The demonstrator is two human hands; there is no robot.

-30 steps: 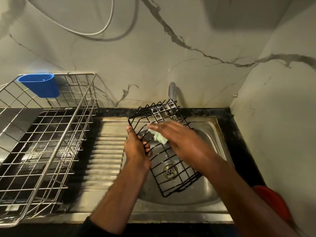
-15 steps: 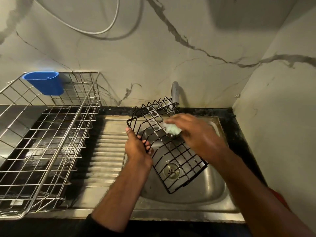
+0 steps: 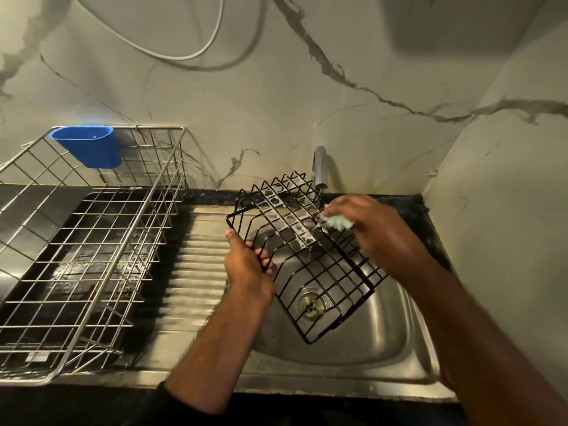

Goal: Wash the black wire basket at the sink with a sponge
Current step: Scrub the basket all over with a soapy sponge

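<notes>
The black wire basket (image 3: 319,272) is held tilted over the steel sink (image 3: 368,342), its far end raised toward the tap. Soap film fills several of its upper meshes. My left hand (image 3: 249,265) grips the basket's left rim, fingers curled round the wire. My right hand (image 3: 372,229) holds a pale green sponge (image 3: 338,222) and presses it against the basket's upper right side, just below the tap (image 3: 319,167).
A steel wire dish rack (image 3: 92,241) stands on the left of the counter with a blue plastic cup (image 3: 89,146) hung on its back rim. The ribbed drainboard (image 3: 196,272) lies between rack and sink. Marble walls close in behind and on the right.
My right hand has moved the sponge from the basket's middle up and to the right, toward the tap. The left hand keeps its grip on the rim.
</notes>
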